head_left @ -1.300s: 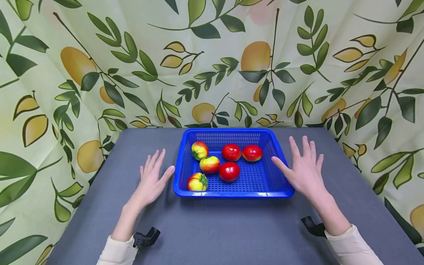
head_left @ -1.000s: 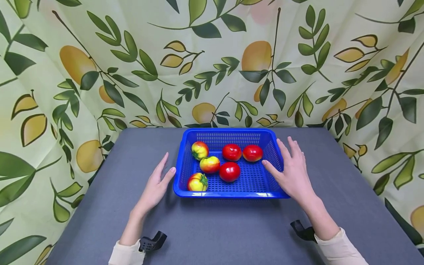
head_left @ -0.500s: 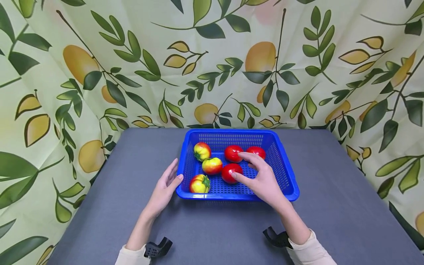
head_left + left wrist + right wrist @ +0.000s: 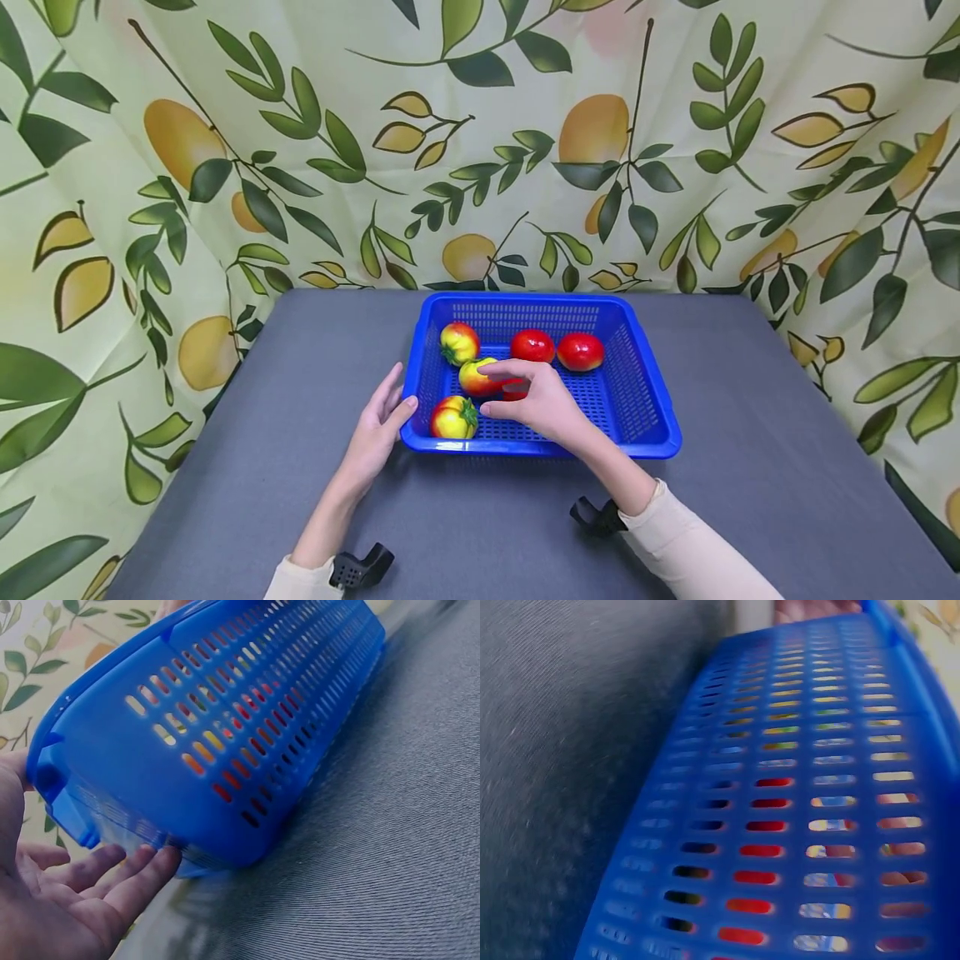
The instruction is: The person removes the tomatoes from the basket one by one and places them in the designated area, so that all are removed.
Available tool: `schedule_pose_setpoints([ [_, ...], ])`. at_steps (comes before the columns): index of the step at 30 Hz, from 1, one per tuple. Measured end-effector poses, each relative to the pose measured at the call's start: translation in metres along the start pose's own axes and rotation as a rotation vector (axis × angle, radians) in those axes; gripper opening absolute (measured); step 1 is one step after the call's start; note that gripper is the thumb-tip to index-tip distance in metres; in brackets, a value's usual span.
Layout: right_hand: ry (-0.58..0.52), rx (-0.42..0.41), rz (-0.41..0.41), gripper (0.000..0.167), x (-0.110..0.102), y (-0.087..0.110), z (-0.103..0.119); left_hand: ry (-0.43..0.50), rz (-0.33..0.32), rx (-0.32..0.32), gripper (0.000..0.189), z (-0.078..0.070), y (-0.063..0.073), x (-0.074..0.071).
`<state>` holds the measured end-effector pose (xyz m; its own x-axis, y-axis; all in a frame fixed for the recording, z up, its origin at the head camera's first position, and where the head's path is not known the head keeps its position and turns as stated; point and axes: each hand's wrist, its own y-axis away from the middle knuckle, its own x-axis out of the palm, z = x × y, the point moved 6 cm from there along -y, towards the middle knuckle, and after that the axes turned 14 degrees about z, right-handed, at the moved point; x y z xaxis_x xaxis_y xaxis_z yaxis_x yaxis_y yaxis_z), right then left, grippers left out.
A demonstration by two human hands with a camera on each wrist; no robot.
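Observation:
A blue slotted plastic basket (image 4: 652, 450) stands on the table, with several glossy fruits in it. My left hand (image 4: 377, 429) is at its left side. In the left wrist view, that thumb hooks over the basket's rim while the fingers bend against the outer wall. Inside, my right hand (image 4: 542, 400) reaches over a mostly hidden red fruit. Its thumb and fingers stay apart, fingertips overlapping a yellow-and-red fruit (image 4: 472, 383). Another yellow-and-red fruit (image 4: 453, 419) with a green leafy top lies at the front left. The right wrist view shows mostly the basket's slotted wall (image 4: 795, 817).
Another yellow-and-red fruit (image 4: 459, 342) lies at the basket's back left. Two red fruits, one at the back middle (image 4: 532, 343) and one at the back right (image 4: 581, 352), sit side by side. A patterned cloth (image 4: 330, 208) hangs behind the grey table (image 4: 480, 533).
My right hand has moved left from beyond the basket's right side to over the fruits in it. The left hand has come in to the basket's left rim.

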<state>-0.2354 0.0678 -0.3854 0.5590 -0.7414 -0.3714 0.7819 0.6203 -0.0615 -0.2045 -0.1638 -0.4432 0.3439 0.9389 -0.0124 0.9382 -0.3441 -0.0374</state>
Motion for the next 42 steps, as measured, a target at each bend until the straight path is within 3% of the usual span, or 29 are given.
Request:
schedule_pose_setpoints([
  [6,-0.008,0.043,0.136,0.047,0.01,-0.018,-0.007,0.049,-0.018,0.013,0.067,0.002,-0.001,0.0],
  [19,-0.033,0.077,0.29,0.049,0.023,-0.03,-0.021,0.046,-0.049,-0.001,0.065,0.006,-0.001,0.001],
  [26,-0.017,0.11,0.321,0.048,0.027,-0.03,-0.021,0.049,-0.046,-0.006,0.067,0.004,0.001,0.002],
  [34,0.054,0.081,0.323,0.047,0.027,-0.027,-0.018,0.011,-0.049,-0.021,0.066,0.003,0.0,0.003],
  [42,0.041,0.099,0.401,0.054,0.032,-0.028,-0.02,0.019,-0.05,-0.023,0.067,0.004,0.0,0.003],
])
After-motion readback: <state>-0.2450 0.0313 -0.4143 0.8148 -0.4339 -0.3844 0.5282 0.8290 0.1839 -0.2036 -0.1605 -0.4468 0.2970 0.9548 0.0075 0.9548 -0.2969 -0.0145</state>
